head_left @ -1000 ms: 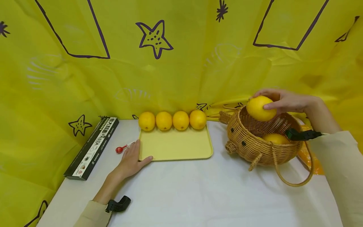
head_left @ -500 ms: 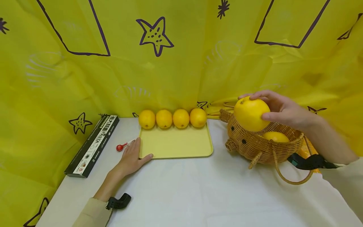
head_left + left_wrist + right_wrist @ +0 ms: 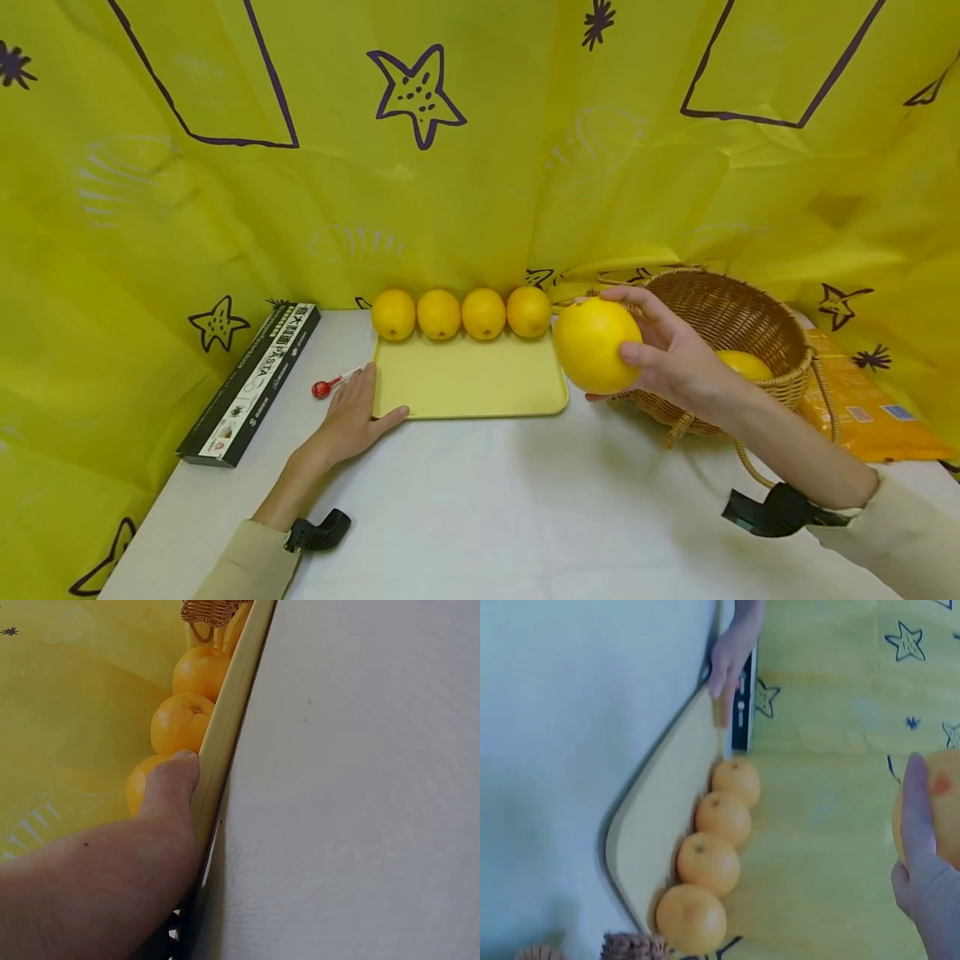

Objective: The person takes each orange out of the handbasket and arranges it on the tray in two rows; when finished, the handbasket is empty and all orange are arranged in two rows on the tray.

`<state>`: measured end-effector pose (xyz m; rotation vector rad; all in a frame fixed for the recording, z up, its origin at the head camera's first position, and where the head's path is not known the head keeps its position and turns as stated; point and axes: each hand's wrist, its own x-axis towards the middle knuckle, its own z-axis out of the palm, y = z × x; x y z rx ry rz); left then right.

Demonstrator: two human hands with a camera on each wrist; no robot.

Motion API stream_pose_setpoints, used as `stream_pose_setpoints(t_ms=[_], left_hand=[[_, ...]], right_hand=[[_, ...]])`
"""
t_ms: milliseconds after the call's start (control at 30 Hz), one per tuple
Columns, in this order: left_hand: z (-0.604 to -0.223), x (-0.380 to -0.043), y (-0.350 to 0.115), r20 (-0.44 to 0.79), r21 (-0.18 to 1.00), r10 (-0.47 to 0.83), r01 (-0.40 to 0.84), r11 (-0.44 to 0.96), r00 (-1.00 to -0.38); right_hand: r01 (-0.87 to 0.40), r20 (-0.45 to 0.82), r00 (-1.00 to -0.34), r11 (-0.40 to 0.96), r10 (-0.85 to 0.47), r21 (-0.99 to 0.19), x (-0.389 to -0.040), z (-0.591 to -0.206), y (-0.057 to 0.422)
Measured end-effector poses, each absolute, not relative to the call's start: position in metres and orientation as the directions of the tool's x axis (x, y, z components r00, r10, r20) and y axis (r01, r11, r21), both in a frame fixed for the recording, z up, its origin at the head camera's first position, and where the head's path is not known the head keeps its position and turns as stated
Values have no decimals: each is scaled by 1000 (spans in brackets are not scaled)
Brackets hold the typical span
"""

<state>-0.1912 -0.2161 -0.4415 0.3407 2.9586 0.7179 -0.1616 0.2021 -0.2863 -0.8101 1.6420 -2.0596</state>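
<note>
My right hand [image 3: 678,367] grips a round yellow-orange fruit that looks like an orange [image 3: 596,346], held in the air between the tray and the basket. Thumb and fingers wrap its sides; the right wrist view shows part of it at the edge. On the left, my left hand [image 3: 345,425] rests at the left rim of a pale yellow tray [image 3: 468,379], fingers straight and thumb on the near corner. Several more oranges [image 3: 483,314] stand in a row along the tray's far side. In the wicker basket [image 3: 720,304] another orange [image 3: 744,364] is partly visible.
A black pasta box [image 3: 251,383] lies at the far left, with a red lollipop [image 3: 322,389] between it and my left hand. Beneath and beside the basket is an orange package [image 3: 870,412]. A yellow patterned cloth [image 3: 480,192] hangs behind the white table [image 3: 465,508].
My right hand has carried the orange left and down from above the basket toward the tray's right edge. The left hand stays at the tray rim.
</note>
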Motion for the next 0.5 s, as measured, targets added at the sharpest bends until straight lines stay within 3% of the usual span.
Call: stream_pose_setpoints(t_ms=[500], left_hand=[[-443,-191,-216,-20,456,232,197,868,-973]], right_hand=[[-131,162,-826,-96,-540,-987,-149,-305,157]])
